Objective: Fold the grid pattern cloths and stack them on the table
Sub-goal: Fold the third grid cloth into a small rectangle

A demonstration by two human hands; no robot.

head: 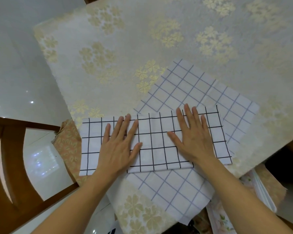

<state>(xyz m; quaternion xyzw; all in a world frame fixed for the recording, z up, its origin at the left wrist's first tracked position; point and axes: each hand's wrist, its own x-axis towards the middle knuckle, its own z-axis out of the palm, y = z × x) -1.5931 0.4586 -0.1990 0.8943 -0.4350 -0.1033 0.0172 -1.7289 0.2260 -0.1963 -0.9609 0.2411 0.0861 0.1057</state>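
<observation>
head view: left hand (119, 143) lies flat, palm down, on the black-grid cloth (156, 141), fingers (123, 127) straight and a little spread, thumb out to the right — pressing, gripping nothing. right hand (192, 132) likewise flat on the same cloth, fingers (187, 114) straight and fanned, thumb pointing left toward the other hand, nothing pinched. both hands apart, a strip of cloth between the thumbs. black-grid cloth is folded into a long band lying across the near part of the table (125, 48), its left end reaching the table edge. under it lies a second cloth, the pale-blue-grid cloth (193, 85), spread out flat and turned at an angle, showing above and below the folded band; its near corner hangs over the table edge. count: two grid cloths, two hands. table wears a cream tablecloth with gold flower clusters. wooden chair (15, 174) at lower left on a glossy white floor. a floral-printed fabric (222, 218) at the lower right — cannot tell what it is.
</observation>
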